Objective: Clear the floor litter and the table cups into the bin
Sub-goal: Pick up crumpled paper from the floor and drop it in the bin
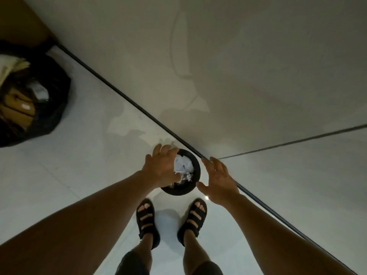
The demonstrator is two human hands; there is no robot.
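A small round black bin (195, 163) stands on the pale floor in the corner of two walls, just in front of my sandalled feet. Crumpled white paper (183, 165) fills its top. My left hand (161, 166) hovers over the bin's left rim, fingers spread and straight, holding nothing; its thumb lies near the paper. My right hand (218, 180) is beside the bin's right rim, fingers spread, palm facing the bin, empty. No cups are in view.
A black rubbish bag (53, 116) with cardboard and paper inside sits on the floor at the left. A dark skirting strip (119, 94) runs along the foot of the wall. My feet (148, 217) stand close behind the bin.
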